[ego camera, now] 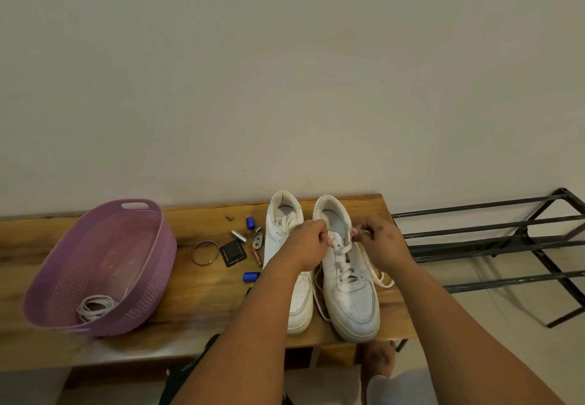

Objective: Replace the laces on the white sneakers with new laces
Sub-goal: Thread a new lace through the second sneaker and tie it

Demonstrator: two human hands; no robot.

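Note:
Two white sneakers stand side by side on the wooden bench, toes toward me. The right sneaker is laced, and its white lace trails loose off both sides. My left hand pinches the lace near the top eyelets on the shoe's left side. My right hand pinches the other lace end on the right side. The left sneaker is partly hidden by my left forearm; a lace shows near its opening. A coiled white lace lies in the purple basket.
The basket sits at the bench's left end. Small items lie between basket and shoes: a bangle, a black square piece, batteries and two blue caps. A black metal shoe rack stands to the right.

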